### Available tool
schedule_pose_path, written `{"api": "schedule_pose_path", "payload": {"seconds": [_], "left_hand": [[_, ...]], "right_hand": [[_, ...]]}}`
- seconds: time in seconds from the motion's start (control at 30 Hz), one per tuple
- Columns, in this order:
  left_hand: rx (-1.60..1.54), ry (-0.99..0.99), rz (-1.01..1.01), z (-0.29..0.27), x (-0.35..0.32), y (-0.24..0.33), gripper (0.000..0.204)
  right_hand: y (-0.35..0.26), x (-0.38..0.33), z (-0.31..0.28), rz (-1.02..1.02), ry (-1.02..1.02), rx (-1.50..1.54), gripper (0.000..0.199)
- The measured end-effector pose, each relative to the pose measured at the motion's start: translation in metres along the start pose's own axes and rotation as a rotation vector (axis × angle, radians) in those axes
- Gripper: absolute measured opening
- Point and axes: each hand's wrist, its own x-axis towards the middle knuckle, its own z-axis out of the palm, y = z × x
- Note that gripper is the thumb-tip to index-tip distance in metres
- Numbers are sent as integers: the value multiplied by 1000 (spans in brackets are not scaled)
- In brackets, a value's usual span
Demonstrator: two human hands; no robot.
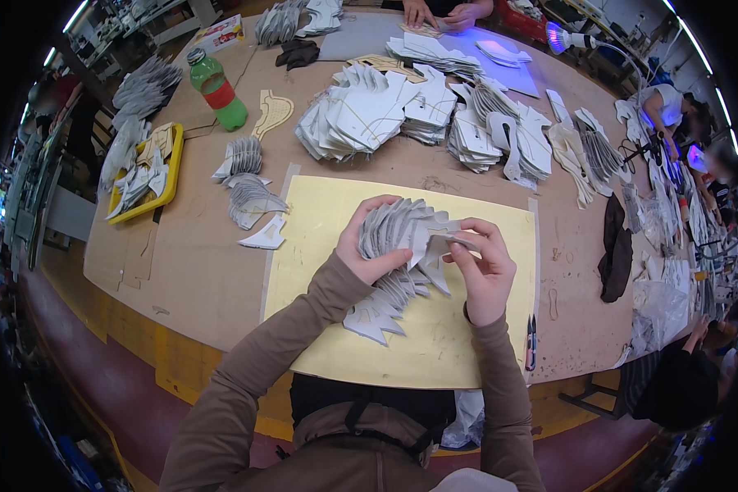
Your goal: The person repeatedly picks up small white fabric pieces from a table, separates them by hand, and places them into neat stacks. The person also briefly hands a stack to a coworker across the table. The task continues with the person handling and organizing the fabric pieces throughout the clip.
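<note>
Left hand (361,246) grips a fanned stack of grey pieces (391,230), centre of frame; right hand (485,266) pinches one piece (438,245) at its edge. Likely light, bendy, prone to sliding apart: hold by the edges. Yellow board (336,361) beneath.

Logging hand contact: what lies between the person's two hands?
In the head view, a fanned stack of grey pieces lies there: the left hand holds it, and the right hand pinches at its right side.
</note>
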Motion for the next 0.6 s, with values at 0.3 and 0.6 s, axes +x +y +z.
{"api": "schedule_pose_path", "payload": {"seconds": [0.3,0.6], "left_hand": [[-203,52,-55,-4,3,-12,57],[-360,68,-17,-9,8,-7,59]], "right_hand": [[-3,7,-9,81,177,-57,20],[29,16,-40,257,-491,-360,16]]}}
